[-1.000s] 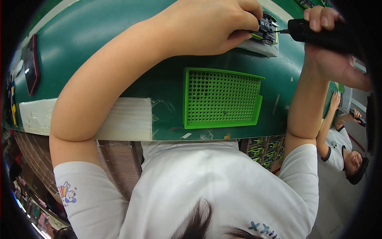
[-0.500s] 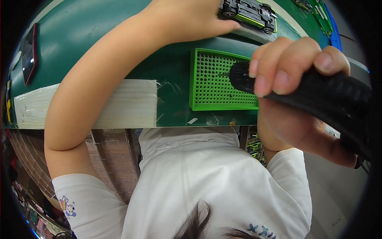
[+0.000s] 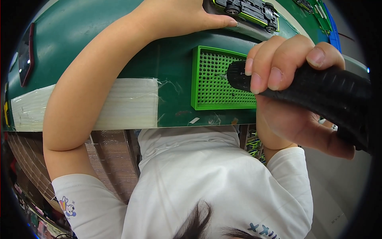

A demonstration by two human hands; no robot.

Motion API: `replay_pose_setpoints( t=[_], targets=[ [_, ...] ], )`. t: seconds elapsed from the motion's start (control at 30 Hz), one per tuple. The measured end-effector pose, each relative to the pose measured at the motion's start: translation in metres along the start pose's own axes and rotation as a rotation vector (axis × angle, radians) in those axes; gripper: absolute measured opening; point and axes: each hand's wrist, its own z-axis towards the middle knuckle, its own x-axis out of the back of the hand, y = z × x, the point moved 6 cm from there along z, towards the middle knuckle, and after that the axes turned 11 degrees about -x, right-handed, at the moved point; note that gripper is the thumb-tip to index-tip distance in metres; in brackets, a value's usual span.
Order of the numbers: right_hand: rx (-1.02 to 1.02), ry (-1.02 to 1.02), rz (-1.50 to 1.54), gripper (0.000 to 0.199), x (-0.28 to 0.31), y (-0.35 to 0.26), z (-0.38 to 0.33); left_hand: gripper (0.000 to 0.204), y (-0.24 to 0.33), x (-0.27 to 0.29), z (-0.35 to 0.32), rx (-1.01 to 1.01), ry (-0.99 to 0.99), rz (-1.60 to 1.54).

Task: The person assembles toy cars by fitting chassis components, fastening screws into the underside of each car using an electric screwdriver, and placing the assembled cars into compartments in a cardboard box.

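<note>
At the left end of the green worktop (image 3: 171,65), one flat dark thing with a red edge (image 3: 27,55) is lying. To the right of it, nearer to the person, a pale sheet (image 3: 133,103) covers the front edge, and the left forearm passes over it. The left hand (image 3: 179,16) is at the top, its thumb stretched out toward the toy car; the other fingers are cut off by the border, so I cannot tell whether they grasp something. Next comes a green tray (image 3: 195,81) with many small holes. Behind this tray, the toy car (image 3: 254,14) lies wheels up on a greyish pad (image 3: 252,31). Further right, the right hand (image 3: 286,67) is wrapped around a black power screwdriver (image 3: 330,93), whose thin bit points left, over the tray.
</note>
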Motion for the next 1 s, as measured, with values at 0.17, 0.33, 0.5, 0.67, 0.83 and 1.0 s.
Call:
replay_pose_setpoints(
  t=[0.17, 0.33, 0.5, 0.67, 0.83, 1.0],
  targets=[
    [0.093, -0.131, -0.062, 0.101, 0.007, 0.004, -0.002, 0.063, -0.002, -0.003, 0.000, -0.028, 0.016, 0.002],
    [0.140, -0.130, -0.042, 0.103, 0.003, 0.007, -0.005, 0.062, -0.001, 0.000, -0.003, 0.005, 0.006, -0.018],
    [0.133, -0.092, -0.064, 0.105, 0.002, 0.005, -0.005, 0.063, -0.002, -0.001, -0.005, -0.052, 0.034, -0.046],
    [0.129, -0.053, -0.054, 0.103, 0.008, -0.002, -0.004, 0.065, -0.003, -0.001, 0.001, -0.037, 0.023, -0.053],
    [0.088, 0.086, -0.016, 0.098, 0.015, -0.021, 0.006, 0.054, -0.012, -0.006, 0.004, -0.039, 0.088, -0.017],
    [0.075, -0.110, -0.096, 0.095, 0.033, -0.038, 0.036, 0.062, -0.020, -0.008, -0.006, -0.133, 0.155, 0.060]
  ],
)
